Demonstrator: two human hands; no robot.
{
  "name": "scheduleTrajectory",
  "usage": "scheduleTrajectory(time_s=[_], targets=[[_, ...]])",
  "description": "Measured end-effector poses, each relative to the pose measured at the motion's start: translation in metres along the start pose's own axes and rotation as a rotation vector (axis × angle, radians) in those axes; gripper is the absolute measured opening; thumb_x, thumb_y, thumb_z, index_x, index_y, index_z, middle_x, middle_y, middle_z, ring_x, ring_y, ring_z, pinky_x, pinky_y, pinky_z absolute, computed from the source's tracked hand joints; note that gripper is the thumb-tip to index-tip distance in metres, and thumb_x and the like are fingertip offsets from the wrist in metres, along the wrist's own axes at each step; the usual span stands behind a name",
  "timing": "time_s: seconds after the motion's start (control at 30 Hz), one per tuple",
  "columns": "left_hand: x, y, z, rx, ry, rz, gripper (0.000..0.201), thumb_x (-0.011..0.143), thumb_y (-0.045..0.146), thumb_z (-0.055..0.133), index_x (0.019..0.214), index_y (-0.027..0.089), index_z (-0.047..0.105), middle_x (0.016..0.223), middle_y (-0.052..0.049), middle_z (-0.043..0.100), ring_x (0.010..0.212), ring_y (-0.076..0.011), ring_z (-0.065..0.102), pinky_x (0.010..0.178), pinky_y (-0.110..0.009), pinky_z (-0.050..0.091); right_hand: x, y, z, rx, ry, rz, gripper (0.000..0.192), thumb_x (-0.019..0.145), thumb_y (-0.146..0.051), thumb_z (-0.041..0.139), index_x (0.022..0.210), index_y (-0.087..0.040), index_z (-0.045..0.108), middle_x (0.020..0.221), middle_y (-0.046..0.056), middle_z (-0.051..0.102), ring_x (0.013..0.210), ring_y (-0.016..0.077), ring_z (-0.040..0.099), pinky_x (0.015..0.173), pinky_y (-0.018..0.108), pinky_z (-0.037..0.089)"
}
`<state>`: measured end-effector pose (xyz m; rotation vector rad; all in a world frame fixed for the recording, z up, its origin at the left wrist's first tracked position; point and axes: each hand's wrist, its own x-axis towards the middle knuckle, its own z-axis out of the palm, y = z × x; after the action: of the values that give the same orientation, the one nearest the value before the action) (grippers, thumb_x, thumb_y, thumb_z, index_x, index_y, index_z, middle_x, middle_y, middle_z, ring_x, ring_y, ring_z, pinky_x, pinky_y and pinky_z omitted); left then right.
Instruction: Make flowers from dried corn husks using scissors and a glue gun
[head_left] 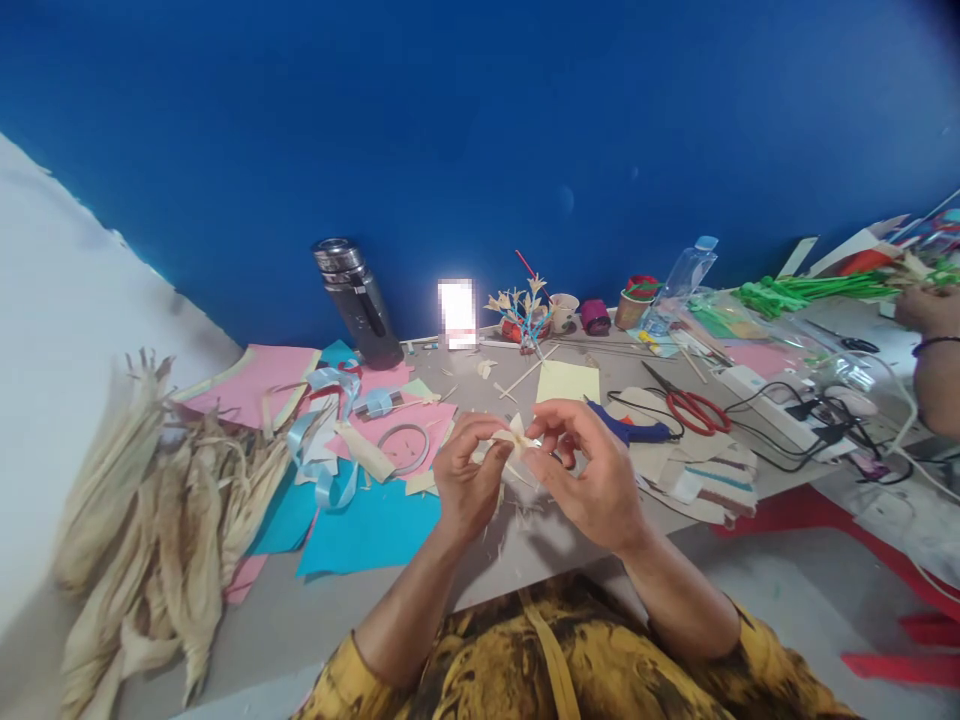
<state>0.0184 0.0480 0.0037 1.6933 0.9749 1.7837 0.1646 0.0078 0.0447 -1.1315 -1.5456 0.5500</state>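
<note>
My left hand [466,478] and my right hand [589,470] meet over the near edge of the grey table [540,540]. Between their fingertips they pinch a small pale flower folded from dried husk strips [517,435]. Both hands are closed around it, the left from below and the right from the side. Scraps of husk lie on the table under my hands. A yellow paper sheet [568,381] lies just beyond them.
A pile of dried corn husks [165,500] fills the left. Pink and blue paper sheets [367,525], ribbon, a black flask [358,302], red scissors [694,408], a glue gun, cables, a power strip and finished husk flowers [520,305] crowd the table. Another person's arm [934,350] is at right.
</note>
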Motion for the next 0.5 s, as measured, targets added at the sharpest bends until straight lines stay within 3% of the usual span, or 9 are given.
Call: scheduleTrajectory(time_s=[0.3, 0.5], targets=[[-0.0013, -0.0049, 0.0012, 0.098, -0.012, 0.185, 0.011, 0.083, 0.011, 0.067, 0.080, 0.021, 0.066, 0.078, 0.000, 0.069, 0.074, -0.0148, 0.062, 0.072, -0.029, 0.049, 0.0002, 0.0031, 0.0070, -0.374, 0.083, -0.236, 0.031, 0.087, -0.016, 0.056, 0.117, -0.023, 0.056, 0.096, 0.005, 0.070, 0.080, 0.0198, 0.062, 0.071, 0.033, 0.048], [-0.0019, -0.0071, -0.0006, 0.195, -0.083, 0.340, 0.015, 0.085, 0.007, 0.063, 0.088, 0.021, 0.065, 0.085, -0.002, 0.071, 0.081, -0.0163, 0.063, 0.078, -0.032, 0.048, 0.0018, 0.0004, 0.0112, -0.339, 0.102, -0.104, 0.032, 0.082, -0.015, 0.056, 0.114, -0.022, 0.058, 0.085, 0.002, 0.069, 0.076, 0.0179, 0.062, 0.070, 0.029, 0.047]])
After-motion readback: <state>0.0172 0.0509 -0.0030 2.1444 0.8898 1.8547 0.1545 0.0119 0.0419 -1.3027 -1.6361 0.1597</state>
